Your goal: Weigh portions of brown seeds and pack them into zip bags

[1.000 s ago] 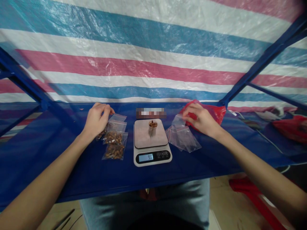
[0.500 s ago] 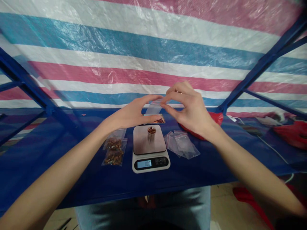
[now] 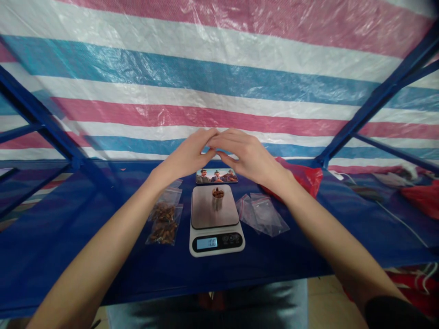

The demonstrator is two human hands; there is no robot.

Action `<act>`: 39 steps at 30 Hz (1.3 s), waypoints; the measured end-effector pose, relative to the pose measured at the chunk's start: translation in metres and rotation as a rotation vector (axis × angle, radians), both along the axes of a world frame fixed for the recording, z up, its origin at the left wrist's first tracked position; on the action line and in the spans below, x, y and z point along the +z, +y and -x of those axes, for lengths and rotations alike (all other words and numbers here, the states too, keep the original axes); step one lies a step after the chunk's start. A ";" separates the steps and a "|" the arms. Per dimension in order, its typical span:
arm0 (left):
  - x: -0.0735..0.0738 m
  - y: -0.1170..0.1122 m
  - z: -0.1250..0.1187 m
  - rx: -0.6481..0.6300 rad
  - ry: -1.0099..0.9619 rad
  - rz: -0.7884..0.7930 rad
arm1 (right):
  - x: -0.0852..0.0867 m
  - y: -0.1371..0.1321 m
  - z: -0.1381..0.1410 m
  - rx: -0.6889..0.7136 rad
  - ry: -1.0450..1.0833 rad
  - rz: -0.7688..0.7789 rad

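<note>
Left hand (image 3: 183, 157) and right hand (image 3: 247, 155) raised and meeting at the fingertips (image 3: 211, 135), loosely curled; any grip between them impossible to tell; just behind the white digital kitchen scale (image 3: 215, 244), a glossy rectangular photo card (image 3: 216, 176) beneath the hands; on the scale, a small clear cup of brown nuts (image 3: 217, 196); left of the scale, clear zip bags of brown nuts (image 3: 163, 224); right of it, empty clear zip bags (image 3: 262, 214) and a crumpled red plastic bag (image 3: 298, 176).

Glossy woven plastic tarp (image 3: 219, 77), brushed metal scale platform (image 3: 203, 214)
</note>
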State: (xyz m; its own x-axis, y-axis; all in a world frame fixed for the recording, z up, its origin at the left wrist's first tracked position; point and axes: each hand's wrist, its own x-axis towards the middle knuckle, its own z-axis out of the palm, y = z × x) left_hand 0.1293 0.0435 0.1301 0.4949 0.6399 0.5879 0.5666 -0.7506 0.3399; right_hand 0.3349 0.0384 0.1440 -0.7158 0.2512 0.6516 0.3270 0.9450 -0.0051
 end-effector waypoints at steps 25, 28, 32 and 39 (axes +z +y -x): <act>-0.011 0.017 0.004 0.018 0.251 0.025 | -0.012 0.007 0.006 -0.078 -0.334 0.152; -0.006 0.008 -0.002 0.044 0.319 0.011 | -0.013 0.004 0.010 -0.090 -0.367 0.165; 0.000 -0.009 -0.006 0.078 0.325 0.019 | -0.012 -0.007 0.007 -0.001 -0.291 0.175; -0.028 -0.033 0.027 0.146 0.363 0.004 | -0.055 -0.038 -0.031 -0.069 0.328 0.306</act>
